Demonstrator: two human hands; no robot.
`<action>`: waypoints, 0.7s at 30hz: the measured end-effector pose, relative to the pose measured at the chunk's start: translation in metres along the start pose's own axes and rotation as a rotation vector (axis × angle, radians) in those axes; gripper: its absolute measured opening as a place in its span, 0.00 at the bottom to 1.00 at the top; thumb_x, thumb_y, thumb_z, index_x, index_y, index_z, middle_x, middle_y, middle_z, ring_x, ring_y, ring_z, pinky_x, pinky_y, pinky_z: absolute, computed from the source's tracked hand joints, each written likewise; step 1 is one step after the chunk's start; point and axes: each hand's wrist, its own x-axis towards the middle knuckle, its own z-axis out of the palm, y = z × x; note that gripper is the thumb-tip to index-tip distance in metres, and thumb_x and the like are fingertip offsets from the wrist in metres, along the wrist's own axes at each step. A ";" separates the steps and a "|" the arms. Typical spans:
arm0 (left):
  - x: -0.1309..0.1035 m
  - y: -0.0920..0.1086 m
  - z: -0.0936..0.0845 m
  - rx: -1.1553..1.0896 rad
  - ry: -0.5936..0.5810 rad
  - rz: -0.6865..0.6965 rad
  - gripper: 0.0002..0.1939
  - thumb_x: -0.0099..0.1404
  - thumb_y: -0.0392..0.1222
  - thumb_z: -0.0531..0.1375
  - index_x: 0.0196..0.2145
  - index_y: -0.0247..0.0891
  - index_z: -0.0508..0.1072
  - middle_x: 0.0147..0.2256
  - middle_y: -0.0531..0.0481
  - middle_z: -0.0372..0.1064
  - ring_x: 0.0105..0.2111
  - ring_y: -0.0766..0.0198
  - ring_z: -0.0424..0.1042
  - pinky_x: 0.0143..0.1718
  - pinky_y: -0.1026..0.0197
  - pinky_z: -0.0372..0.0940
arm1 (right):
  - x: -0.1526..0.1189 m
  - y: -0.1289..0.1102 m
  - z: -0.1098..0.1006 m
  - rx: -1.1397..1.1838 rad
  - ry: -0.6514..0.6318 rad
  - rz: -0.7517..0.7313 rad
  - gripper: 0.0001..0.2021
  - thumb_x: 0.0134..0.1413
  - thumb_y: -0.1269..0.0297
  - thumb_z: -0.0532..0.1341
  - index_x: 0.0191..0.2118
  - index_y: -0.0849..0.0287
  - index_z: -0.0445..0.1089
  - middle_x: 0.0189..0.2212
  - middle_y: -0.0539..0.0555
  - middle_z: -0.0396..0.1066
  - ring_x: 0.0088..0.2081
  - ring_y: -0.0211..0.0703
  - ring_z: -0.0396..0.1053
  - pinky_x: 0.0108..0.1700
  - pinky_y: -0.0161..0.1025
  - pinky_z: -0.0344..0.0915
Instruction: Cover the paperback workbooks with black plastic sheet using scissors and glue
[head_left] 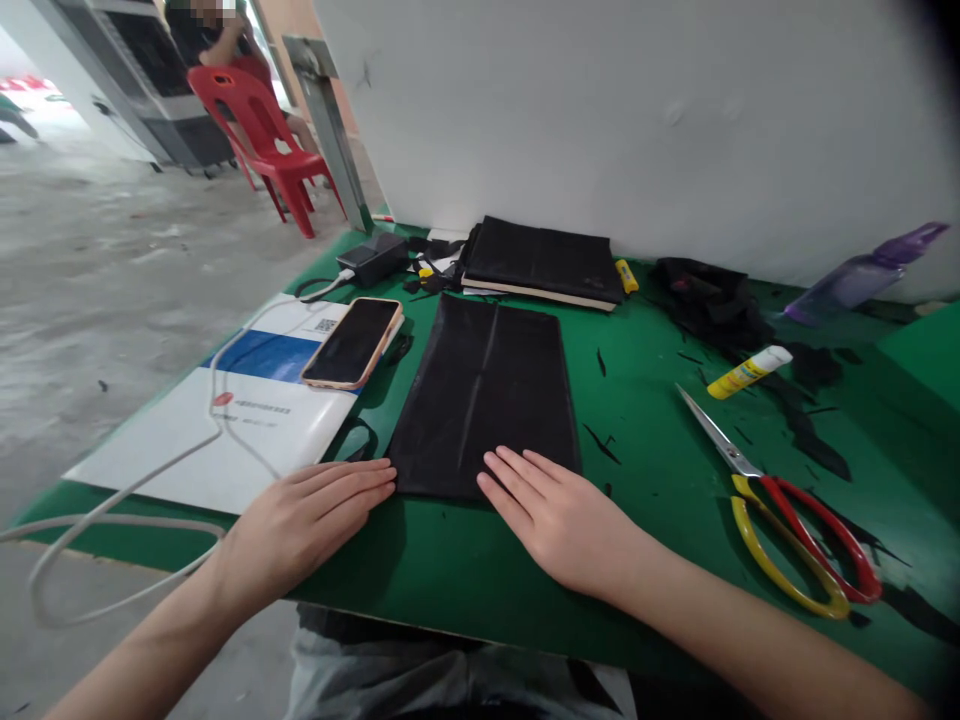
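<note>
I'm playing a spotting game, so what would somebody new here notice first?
Probably the big metal scissors with one red and one yellow handle, lying on the green table at the right. Next might be the flat black rectangular sheet in the middle, with the left hand at its near left corner and the right hand's fingers on its near edge. Then perhaps the red plastic chair, far back at the left.
</note>
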 end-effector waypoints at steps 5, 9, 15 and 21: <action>-0.005 0.011 0.007 0.011 0.046 -0.171 0.15 0.68 0.35 0.56 0.51 0.39 0.71 0.47 0.48 0.74 0.47 0.60 0.73 0.50 0.55 0.70 | -0.004 0.020 -0.009 0.410 0.012 0.039 0.23 0.59 0.70 0.52 0.60 0.64 0.63 0.62 0.56 0.61 0.65 0.44 0.53 0.66 0.52 0.53; 0.002 0.022 0.005 0.107 0.155 -0.288 0.10 0.66 0.35 0.58 0.45 0.38 0.72 0.37 0.49 0.75 0.38 0.59 0.73 0.44 0.55 0.69 | -0.005 0.034 -0.009 0.533 0.124 0.184 0.24 0.63 0.68 0.51 0.63 0.63 0.57 0.61 0.58 0.61 0.65 0.41 0.54 0.67 0.53 0.51; 0.037 0.036 -0.005 0.077 0.245 -0.487 0.11 0.68 0.39 0.56 0.47 0.36 0.71 0.42 0.44 0.71 0.44 0.56 0.70 0.49 0.52 0.66 | 0.000 0.019 0.006 0.474 -0.070 0.198 0.32 0.64 0.47 0.50 0.66 0.64 0.51 0.66 0.59 0.52 0.67 0.49 0.46 0.68 0.57 0.45; 0.066 0.036 0.020 0.082 -0.020 -0.413 0.32 0.71 0.55 0.48 0.63 0.29 0.56 0.63 0.34 0.53 0.65 0.47 0.51 0.59 0.45 0.60 | 0.007 0.010 0.007 0.469 -0.113 0.196 0.36 0.62 0.42 0.48 0.66 0.65 0.52 0.67 0.61 0.48 0.68 0.53 0.42 0.68 0.60 0.41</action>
